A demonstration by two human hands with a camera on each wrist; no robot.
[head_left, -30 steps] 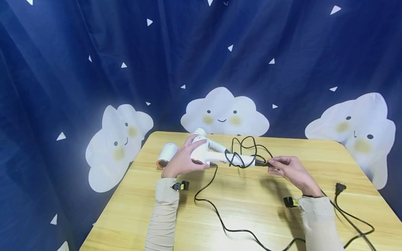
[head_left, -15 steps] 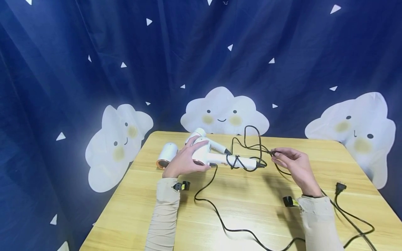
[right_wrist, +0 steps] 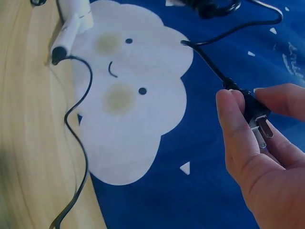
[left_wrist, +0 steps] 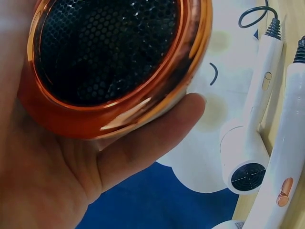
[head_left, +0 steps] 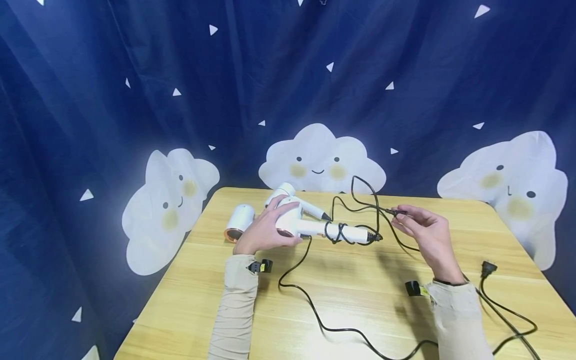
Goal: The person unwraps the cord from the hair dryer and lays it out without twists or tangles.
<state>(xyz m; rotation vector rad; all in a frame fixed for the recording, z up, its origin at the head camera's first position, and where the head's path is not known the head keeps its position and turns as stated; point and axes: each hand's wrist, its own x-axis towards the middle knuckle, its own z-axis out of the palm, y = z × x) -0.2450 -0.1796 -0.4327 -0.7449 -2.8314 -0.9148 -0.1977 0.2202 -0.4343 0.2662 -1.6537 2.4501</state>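
My left hand point(head_left: 265, 227) grips the head of a white hair dryer point(head_left: 321, 228), its handle pointing right across the table. In the left wrist view, the dryer's copper rim and dark mesh point(left_wrist: 109, 52) fill the palm. Its black cord point(head_left: 340, 234) is wound around the handle, then rises in a loose loop toward my right hand point(head_left: 429, 240). There, thumb and fingers pinch the cord's black two-pin plug point(right_wrist: 255, 107), its metal prongs pointing back toward the palm in the right wrist view.
Another white hair dryer point(head_left: 312, 209) lies behind the held one. A third, copper-rimmed dryer point(head_left: 241, 219) lies to the left, partly hidden by my hand. A cord point(head_left: 310, 305) snakes across the front of the wooden table point(head_left: 180, 310). Another plug point(head_left: 488, 269) lies at the right.
My right hand has moved up and slightly right with the plug, drawing the cord off the handle's end into a taller loop. The left hand holds the dryer almost still.
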